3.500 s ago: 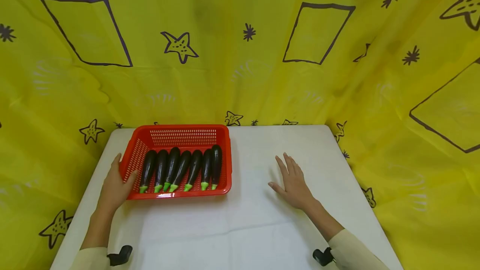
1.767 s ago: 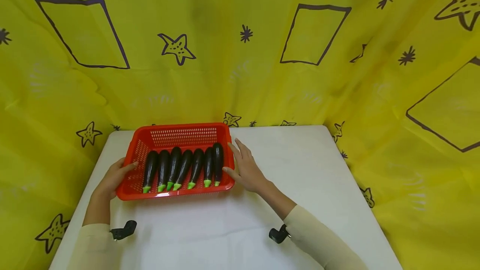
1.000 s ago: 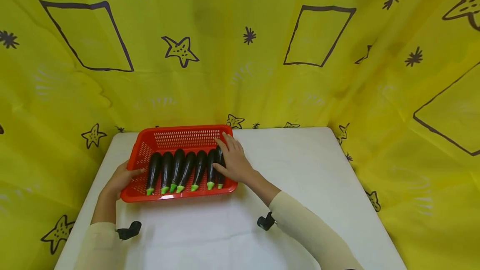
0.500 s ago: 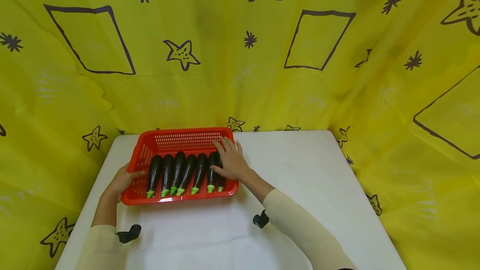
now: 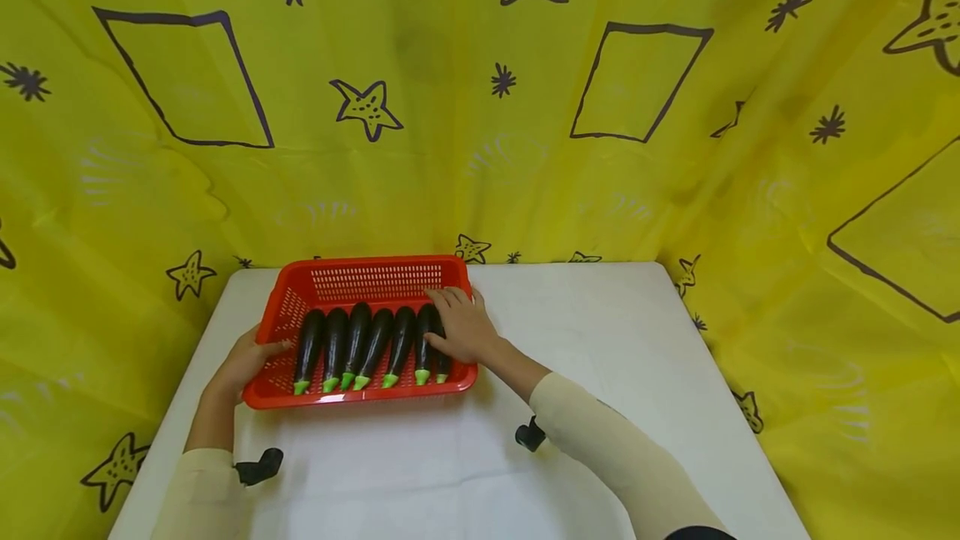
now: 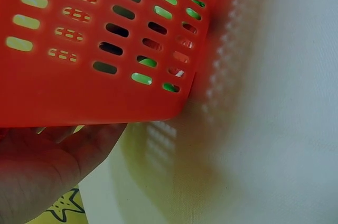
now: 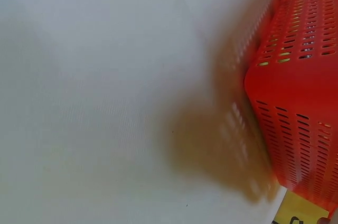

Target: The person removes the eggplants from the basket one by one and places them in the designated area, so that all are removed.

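A red plastic basket [image 5: 375, 283] with slotted walls stands at the back left of the white table in the head view. Several long dark eggplants [image 5: 309, 347] lie side by side in it, green stem ends toward the front. My left hand [image 5: 242, 363] grips the basket's left rim, thumb inside; in the left wrist view its palm shows beside the red wall. My right hand [image 5: 465, 327] reaches over the basket's right end, on top of the rightmost eggplant [image 5: 442, 369] and partly hiding it. Its thumb and fingers are spread apart, fingertips bent down.
The white table [image 5: 570, 340] spreads to the right and in front of the basket. Yellow cloth [image 5: 450, 173] printed with stars hangs behind and along both sides. A small black device [image 5: 259, 467] is strapped at the left wrist.
My right hand has come left from the table's right side to over the basket, its fingers lowering lately. My left hand has firmed its hold on the rim; the basket has tilted slightly.
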### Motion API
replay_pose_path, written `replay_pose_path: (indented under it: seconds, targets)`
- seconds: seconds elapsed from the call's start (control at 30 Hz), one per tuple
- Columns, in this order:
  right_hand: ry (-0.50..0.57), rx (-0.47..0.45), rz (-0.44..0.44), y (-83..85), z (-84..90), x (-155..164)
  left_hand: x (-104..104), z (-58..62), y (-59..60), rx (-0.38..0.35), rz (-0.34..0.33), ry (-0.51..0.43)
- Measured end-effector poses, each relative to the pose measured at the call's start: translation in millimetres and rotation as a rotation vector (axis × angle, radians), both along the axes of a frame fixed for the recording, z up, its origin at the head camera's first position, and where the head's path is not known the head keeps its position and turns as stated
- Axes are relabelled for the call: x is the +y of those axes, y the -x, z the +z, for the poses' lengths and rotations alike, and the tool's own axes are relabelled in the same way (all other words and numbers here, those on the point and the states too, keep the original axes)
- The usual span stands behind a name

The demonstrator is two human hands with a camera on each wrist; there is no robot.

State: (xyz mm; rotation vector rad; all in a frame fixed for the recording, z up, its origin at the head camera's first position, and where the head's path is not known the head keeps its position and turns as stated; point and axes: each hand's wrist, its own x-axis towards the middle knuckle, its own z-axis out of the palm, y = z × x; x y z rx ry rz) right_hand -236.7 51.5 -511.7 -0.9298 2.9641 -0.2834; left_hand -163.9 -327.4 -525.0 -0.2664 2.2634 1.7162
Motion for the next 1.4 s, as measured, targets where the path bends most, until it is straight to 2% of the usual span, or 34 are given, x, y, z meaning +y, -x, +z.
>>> replay_pose_path:
  seconds: [0.23,0.57,0.77,0.97,1.07,1.17,1.4]
  targets:
    - [0.055,0.035,0.021,1.0,0.8,2.8,0.7,-2.0,3.7,0.000,0.004,-0.021]
    - [0.292,0.071,0.062,3.1,1.8,12.4,4.1,0.4,5.7,0.008,0.003,-0.017]
    - [0.452,-0.023,0.132,6.2,9.8,20.9,3.7,0.9,5.2,0.010,0.018,0.018]
    - [0.513,-0.134,0.124,7.9,13.3,26.5,3.0,-0.3,5.7,0.013,0.023,0.050]
    - [0.587,-0.197,0.111,7.1,15.7,27.7,3.5,-0.4,5.3,0.009,0.026,0.055]
    - [0.669,-0.264,0.114,4.8,19.6,27.5,4.1,-0.9,5.1,0.010,0.028,0.048]
    - [0.761,-0.372,0.138,-6.9,17.4,19.6,1.1,2.4,1.3,-0.003,0.028,0.084]
